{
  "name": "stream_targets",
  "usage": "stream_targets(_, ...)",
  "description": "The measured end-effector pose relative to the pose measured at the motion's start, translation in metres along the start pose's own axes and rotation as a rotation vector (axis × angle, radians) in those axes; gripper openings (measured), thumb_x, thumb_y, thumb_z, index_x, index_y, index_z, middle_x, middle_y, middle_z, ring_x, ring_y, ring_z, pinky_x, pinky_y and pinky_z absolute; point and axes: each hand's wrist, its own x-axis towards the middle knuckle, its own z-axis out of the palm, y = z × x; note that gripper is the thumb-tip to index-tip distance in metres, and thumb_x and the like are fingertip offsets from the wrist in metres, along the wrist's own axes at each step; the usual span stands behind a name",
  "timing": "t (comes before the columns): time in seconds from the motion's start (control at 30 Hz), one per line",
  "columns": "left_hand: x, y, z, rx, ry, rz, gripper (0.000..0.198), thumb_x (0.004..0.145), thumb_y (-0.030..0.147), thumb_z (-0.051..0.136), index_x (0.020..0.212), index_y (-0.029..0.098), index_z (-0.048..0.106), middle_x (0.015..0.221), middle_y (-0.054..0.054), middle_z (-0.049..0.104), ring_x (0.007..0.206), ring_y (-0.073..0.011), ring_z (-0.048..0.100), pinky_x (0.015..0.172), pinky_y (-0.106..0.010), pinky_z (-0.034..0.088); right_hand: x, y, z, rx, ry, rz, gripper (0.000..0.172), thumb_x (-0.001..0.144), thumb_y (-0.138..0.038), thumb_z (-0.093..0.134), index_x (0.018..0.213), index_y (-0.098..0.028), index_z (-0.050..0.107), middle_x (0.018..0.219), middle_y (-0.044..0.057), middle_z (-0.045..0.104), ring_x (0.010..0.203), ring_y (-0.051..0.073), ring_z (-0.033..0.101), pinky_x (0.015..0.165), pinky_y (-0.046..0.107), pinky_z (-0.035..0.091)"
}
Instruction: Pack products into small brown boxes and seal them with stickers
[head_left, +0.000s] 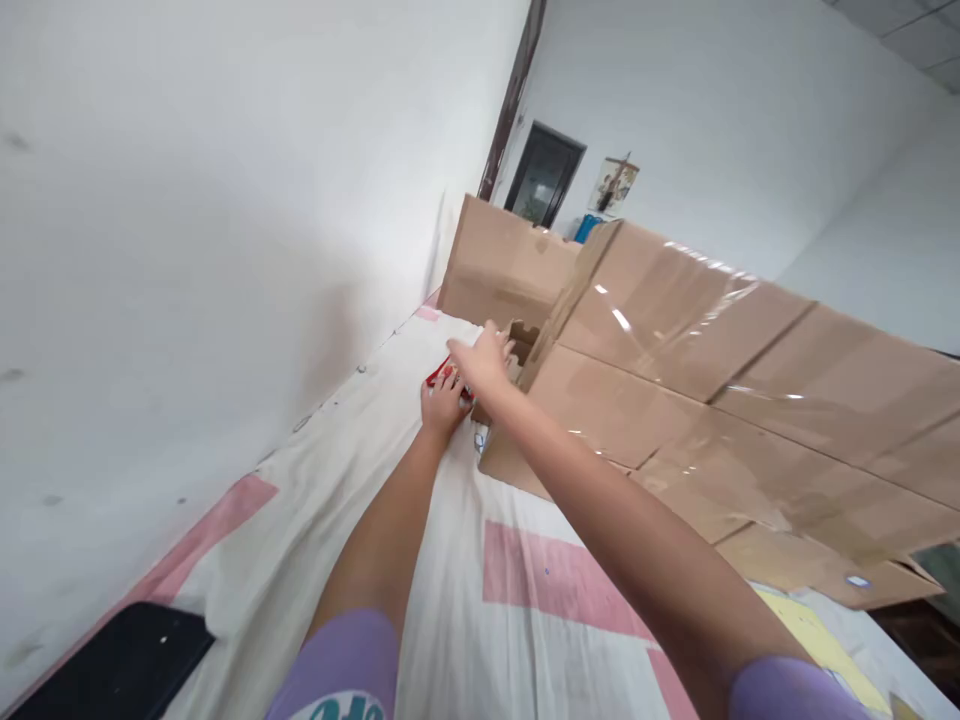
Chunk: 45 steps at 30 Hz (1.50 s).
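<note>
My left hand (442,403) rests on the white cloth by the wall, its fingers bent over a small red-and-white item (435,376). The fingers cover most of that item, so its kind does not show. Just above and to the right, my right hand (484,362) is held with the thumb apart from the fingers, at the open end of a taped cardboard structure (630,395). I see nothing in its grasp, though its far fingers are partly hidden. A cut cardboard edge (525,335) stands right beside those fingers.
A white wall (187,200) runs along the left. An upright cardboard panel (506,255) stands behind my hands. Near me lies a black phone-like object (124,660) on the cloth (480,600) with pink patches. Something yellow and flat (817,635) lies at the lower right.
</note>
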Motion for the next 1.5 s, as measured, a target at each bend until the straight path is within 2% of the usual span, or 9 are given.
stream_targets(0.1,0.013,-0.019,0.015,0.126,-0.032,-0.085,0.044,0.094,0.038,0.064,0.133,0.020,0.057,0.143,-0.012,0.054,0.128,-0.0291,0.054,0.107,-0.056,0.046,0.035,0.012,0.029,0.014,0.252,0.330,0.071,0.083,-0.036,0.063,0.145,-0.010,0.040,0.156,0.027,0.036,0.146,0.042,0.033,0.116,0.060,0.027)
stream_targets(0.23,0.026,-0.033,0.022,0.225,-0.078,-0.151,0.033,0.095,0.034,0.061,0.126,0.020,0.062,0.137,-0.012,0.058,0.128,-0.0290,0.054,0.109,-0.056,0.042,0.039,0.044,0.049,-0.008,0.257,0.422,0.041,0.082,-0.030,0.062,0.120,-0.016,0.059,0.123,0.018,0.066,0.124,0.036,0.054,0.107,0.053,0.036)
stream_targets(0.37,0.030,-0.032,0.019,0.214,-0.074,-0.144,0.035,0.096,0.039,0.062,0.124,0.018,0.062,0.128,-0.010,0.063,0.113,-0.0233,0.063,0.098,-0.048,0.054,0.034,0.057,0.056,-0.070,0.206,0.367,0.011,0.086,-0.026,0.055,0.085,-0.019,0.063,0.100,0.015,0.072,0.114,0.033,0.058,0.105,0.050,0.034)
stream_targets(0.67,0.024,-0.027,0.004,0.048,0.233,-0.306,0.035,0.105,0.034,0.035,0.127,0.018,0.058,0.127,-0.016,0.065,0.116,-0.0265,0.065,0.097,-0.043,0.053,0.031,0.055,0.057,-0.043,0.234,0.247,0.030,0.098,-0.034,0.041,0.083,-0.019,0.063,0.099,0.013,0.073,0.103,0.029,0.064,0.099,0.043,0.039)
stream_targets(0.87,0.019,-0.017,-0.005,-0.031,0.284,-0.142,0.045,0.105,0.028,0.021,0.135,0.017,0.053,0.165,-0.014,0.033,0.151,-0.0212,0.035,0.119,-0.039,0.037,0.024,0.048,0.067,0.217,0.131,0.056,0.031,0.094,-0.039,0.047,0.085,-0.018,0.068,0.094,0.010,0.075,0.100,0.026,0.066,0.103,0.042,0.041)
stream_targets(1.0,0.009,0.010,-0.025,-0.040,0.280,0.010,0.041,0.104,0.030,0.027,0.129,0.018,0.058,0.166,-0.010,0.032,0.156,-0.0243,0.022,0.125,-0.046,0.029,0.018,0.045,0.049,0.499,0.080,0.095,0.028,0.090,-0.038,0.052,0.090,-0.016,0.069,0.093,0.007,0.076,0.098,0.024,0.067,0.101,0.041,0.046)
stream_targets(1.2,-0.058,0.061,-0.088,0.062,0.325,0.151,0.034,0.103,0.033,0.034,0.098,0.019,0.065,0.166,-0.009,0.031,0.158,-0.0290,0.003,0.128,-0.057,0.019,-0.021,0.022,-0.010,0.886,-0.075,0.065,0.031,0.086,-0.045,0.057,0.095,-0.017,0.067,0.096,0.006,0.077,0.090,0.021,0.071,0.088,0.036,0.056)
stream_targets(1.37,-0.150,0.090,-0.150,0.234,0.361,0.311,0.031,0.102,0.030,0.041,0.085,0.018,0.063,0.161,-0.015,0.040,0.157,-0.0320,0.006,0.126,-0.059,0.022,-0.099,0.002,-0.059,1.097,-0.256,0.054,0.037,0.077,-0.051,0.071,0.095,-0.018,0.068,0.089,0.005,0.077,0.089,0.025,0.073,0.088,0.042,0.058)
stream_targets(1.5,-0.223,0.126,-0.175,0.325,0.346,0.540,0.025,0.099,0.026,0.049,0.078,0.019,0.061,0.155,-0.012,0.049,0.156,-0.0320,0.008,0.124,-0.062,0.025,-0.164,0.016,-0.120,1.081,-0.317,0.013,0.044,0.082,-0.057,0.069,0.107,-0.020,0.070,0.099,0.008,0.078,0.099,0.028,0.073,0.086,0.043,0.060)
